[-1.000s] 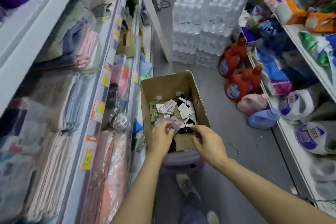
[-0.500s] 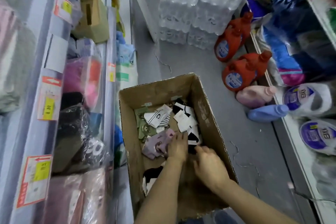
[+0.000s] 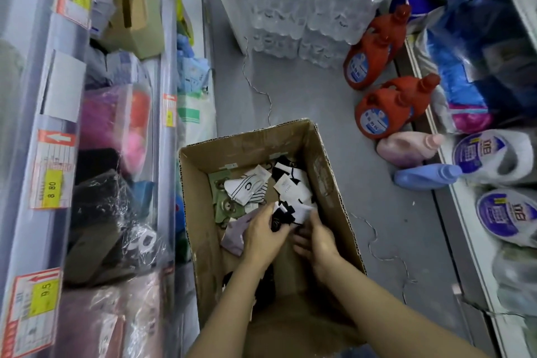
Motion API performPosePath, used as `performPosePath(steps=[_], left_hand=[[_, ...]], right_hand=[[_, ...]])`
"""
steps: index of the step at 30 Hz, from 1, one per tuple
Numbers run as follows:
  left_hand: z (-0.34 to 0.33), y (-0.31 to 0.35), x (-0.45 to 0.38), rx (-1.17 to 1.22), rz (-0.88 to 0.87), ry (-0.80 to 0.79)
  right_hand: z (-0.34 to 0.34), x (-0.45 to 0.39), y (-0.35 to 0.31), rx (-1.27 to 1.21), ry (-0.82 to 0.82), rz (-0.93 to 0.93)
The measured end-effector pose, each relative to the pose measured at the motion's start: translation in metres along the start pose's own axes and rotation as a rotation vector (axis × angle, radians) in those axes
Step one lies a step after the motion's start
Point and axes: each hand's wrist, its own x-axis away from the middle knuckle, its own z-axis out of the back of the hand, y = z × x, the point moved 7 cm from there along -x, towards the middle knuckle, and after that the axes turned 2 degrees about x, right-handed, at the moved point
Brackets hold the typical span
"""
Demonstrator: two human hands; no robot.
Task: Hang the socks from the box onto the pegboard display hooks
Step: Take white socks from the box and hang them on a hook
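Grey shop floor [image 3: 290, 90] carries the brown cardboard box [image 3: 328, 171]. Left hand [image 3: 263, 234] and right hand [image 3: 315, 237] jointly grip the black-and-white sock pair [image 3: 293, 212], lying just forward of both.

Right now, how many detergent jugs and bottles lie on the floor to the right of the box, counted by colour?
Red jugs: 2
Pink bottle: 1
Blue bottle: 1
Total: 4
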Motion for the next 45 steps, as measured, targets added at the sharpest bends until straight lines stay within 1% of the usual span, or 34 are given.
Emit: performPosePath(steps=[1,2,3,4,5,6,7,9,10,12,14,16,17,18,20,22,23,24,25,26,28,29,30,31,33,35,38,41,43,45], left_hand=[[0.002,0.006,0.007,-0.013,-0.044,-0.021],[0.003,0.011,0.013,-0.043,-0.074,-0.048],[0.004,0.013,0.018,-0.055,-0.075,-0.072],[0.006,0.012,0.021,-0.036,-0.056,-0.081],[0.01,0.011,0.022,0.012,-0.027,-0.081],[0.016,0.013,0.023,0.068,-0.009,-0.066],[0.023,0.017,0.024,0.111,0.001,-0.049],[0.033,0.023,0.022,0.2,0.011,-0.035],[0.036,0.027,0.022,0.279,0.018,-0.041],[0.038,0.036,0.023,0.46,0.059,-0.069],[0.043,0.042,0.024,0.627,0.128,-0.068],[0.048,0.043,0.027,0.735,0.152,-0.105],[0.049,0.045,0.03,0.743,0.133,-0.168],[0.047,0.047,0.035,0.702,0.098,-0.258],[0.041,0.052,0.052,0.502,0.019,-0.454],[0.034,0.049,0.07,0.262,-0.035,-0.629],[0.033,0.046,0.076,0.187,-0.034,-0.725],[0.035,0.047,0.082,0.167,-0.011,-0.817],[0.04,0.045,0.078,0.191,0.035,-0.834],[0.048,0.046,0.067,0.25,0.096,-0.759],[0.066,0.031,0.015,0.287,0.193,-0.371],[0.067,0.021,-0.013,0.237,0.2,-0.205],[0.061,0.012,-0.04,0.184,0.209,-0.105],[0.049,0.007,-0.062,0.119,0.231,-0.059],[0.017,-0.005,-0.092,-0.01,0.318,-0.08],[-0.015,-0.009,-0.106,-0.034,0.39,-0.087],[-0.045,-0.007,-0.112,-0.092,0.371,-0.002],[-0.051,-0.013,-0.119,-0.095,0.352,0.116],[-0.051,-0.014,-0.124,-0.077,0.34,0.092],[-0.044,-0.014,-0.125,0.016,0.34,0.061]], right_hand=[[-0.005,-0.002,-0.002,-0.043,-0.006,-0.007],[-0.008,-0.001,-0.005,-0.026,0.009,0.005],[-0.008,-0.006,-0.007,0.089,0.055,0.056],[-0.008,-0.003,-0.016,0.243,0.102,0.15],[-0.009,-0.001,-0.022,0.357,0.116,0.242],[-0.011,0.001,-0.025,0.425,0.1,0.318],[-0.015,0.007,-0.029,0.392,0.048,0.348],[-0.015,0.016,-0.028,0.193,-0.033,0.28],[-0.017,0.02,-0.026,0.098,-0.1,0.246],[-0.016,0.024,-0.022,0.045,-0.2,0.238],[-0.011,0.024,-0.017,0.049,-0.211,0.2],[-0.003,0.021,-0.005,-0.001,-0.16,0.046],[-0.004,0.019,0.0,-0.062,-0.186,-0.05],[-0.006,0.022,0.004,-0.137,-0.232,-0.141],[-0.013,0.025,0.006,-0.241,-0.317,-0.214],[-0.016,0.023,0.001,-0.22,-0.268,-0.189],[-0.011,0.019,0.0,-0.181,-0.186,-0.146],[-0.007,0.016,-0.001,-0.17,-0.134,-0.105],[-0.005,0.015,-0.003,-0.153,-0.104,-0.067],[-0.002,0.015,-0.005,-0.142,-0.09,-0.036],[0.006,0.014,-0.005,-0.103,-0.084,0.021],[0.01,0.013,-0.003,-0.08,-0.076,0.038],[0.013,0.015,0.0,-0.06,-0.073,0.052],[0.016,0.016,0.003,-0.038,-0.066,0.062],[0.02,0.021,0.008,-0.003,-0.049,0.076],[0.025,0.026,0.01,0.01,-0.025,0.107],[0.028,0.03,0.014,-0.006,-0.012,0.133],[0.03,0.028,0.016,-0.012,-0.007,0.129],[0.03,0.025,0.018,-0.026,-0.025,0.105],[0.027,0.026,0.018,-0.03,-0.055,0.083]])
